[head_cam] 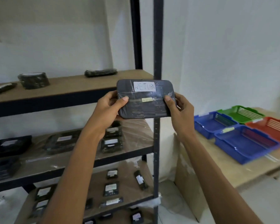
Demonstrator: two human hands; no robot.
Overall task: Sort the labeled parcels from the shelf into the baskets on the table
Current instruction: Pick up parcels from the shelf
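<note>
Over on the left against the white wall stands the big black-framed shelf (157,46). It has wooden boards, with loads of dark wrapped shelf parcels (111,143) on the lower levels and a few up on the top board. Off to the right is the wooden table (233,168) with four baskets packed in a tight block: near blue basket (229,151), far blue basket (205,126), green basket (228,110) at the back, and orange basket (259,125) right beside the near blue one.

The held parcel (145,109) is a flat dark slab in shiny clear wrap. It's up in the air in front of the shelf's corner post, well apart from the baskets. The left hand (107,110) grips its left end and the right hand (179,110) grips its right end, both thumbs pressed on the front face. The white label (145,86) near the top edge says RETURN. A smaller yellowish tag (147,99) sits under it, too blurry to read.
</note>
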